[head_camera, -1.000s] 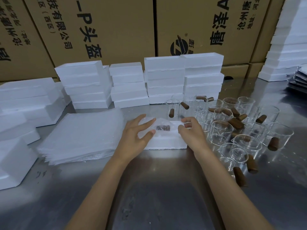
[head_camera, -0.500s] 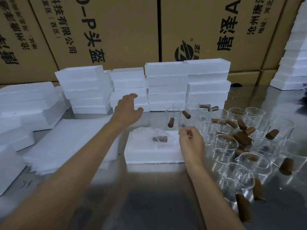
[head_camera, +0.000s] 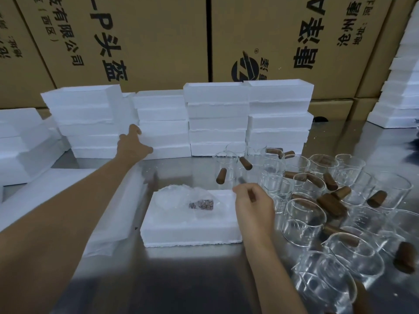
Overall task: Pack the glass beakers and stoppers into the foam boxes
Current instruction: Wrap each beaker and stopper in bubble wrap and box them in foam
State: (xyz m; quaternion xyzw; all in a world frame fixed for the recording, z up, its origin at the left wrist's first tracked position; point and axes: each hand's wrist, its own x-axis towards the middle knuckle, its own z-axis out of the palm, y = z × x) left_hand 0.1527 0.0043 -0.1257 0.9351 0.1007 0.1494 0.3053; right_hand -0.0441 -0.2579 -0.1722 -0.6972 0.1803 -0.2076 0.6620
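Note:
An open foam box [head_camera: 192, 233] lies on the metal table in front of me. In it sits a clear plastic bag [head_camera: 174, 196] with small brown stoppers [head_camera: 202, 203]. Several glass beakers [head_camera: 305, 215] stand crowded to its right, with large brown stoppers [head_camera: 331, 203] in and among them. My left hand [head_camera: 133, 145] is stretched out to the stacked foam boxes [head_camera: 158, 130] at the back, fingers apart and touching one of the low boxes. My right hand [head_camera: 255, 208] rests at the box's right edge, fingers curled around a thin dark object.
More foam box stacks [head_camera: 278, 118] line the back, in front of big printed cardboard cartons [head_camera: 147, 37]. A pile of thin foam sheets [head_camera: 108, 223] lies left of the box. Foam blocks [head_camera: 20, 141] sit at far left, another foam stack [head_camera: 401, 96] at far right.
My left hand left the foam box in front of me and reached forward to the stacks at the back. My right hand stayed at the box's right edge.

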